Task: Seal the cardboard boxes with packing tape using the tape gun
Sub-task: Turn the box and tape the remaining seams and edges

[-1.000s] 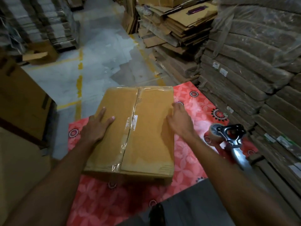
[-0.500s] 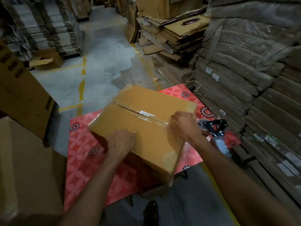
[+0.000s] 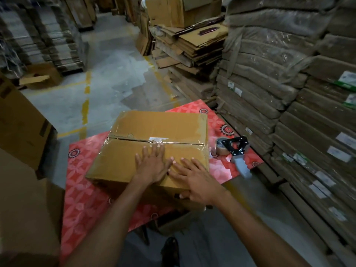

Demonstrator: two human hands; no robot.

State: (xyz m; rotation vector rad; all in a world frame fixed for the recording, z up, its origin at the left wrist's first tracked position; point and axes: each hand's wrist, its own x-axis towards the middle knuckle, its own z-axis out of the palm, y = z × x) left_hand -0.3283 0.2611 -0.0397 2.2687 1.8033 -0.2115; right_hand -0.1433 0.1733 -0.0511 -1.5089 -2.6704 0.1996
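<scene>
Head view: you are standing over a brown rectangular cardboard box (image 3: 154, 128). It is sitting on a red floral-patterned table cover (image 3: 86, 189), with its centre seam running left to right across your view. A strip of clear glossy packing tape (image 3: 179, 143) is lying along that seam and wrapping down over both ends.

Your left hand (image 3: 152, 166) is resting palm-down on the near flap. Its fingers are lying straight and spread wide, with the fingertips reaching the taped seam. Your right hand (image 3: 194, 180) is lying flat just beside it on the near right part of the top, fingers straight and spread. Its thumb is dropping over the near edge onto the front face.

The black-framed, grey-handled tape gun (image 3: 238, 151) is lying on the table cover just beside the right end of the cardboard box, apart from both hands. Its tan roll is facing the box and its handle is pointing toward you.

Tall stacks of flattened brown cardboard sheets (image 3: 289, 97) are standing along your right. A grey concrete floor with yellow lines (image 3: 107, 78) is stretching ahead. A large brown carton (image 3: 21, 122) is sitting at your left, and a dark shoe (image 3: 170, 249) is showing below the table cover.
</scene>
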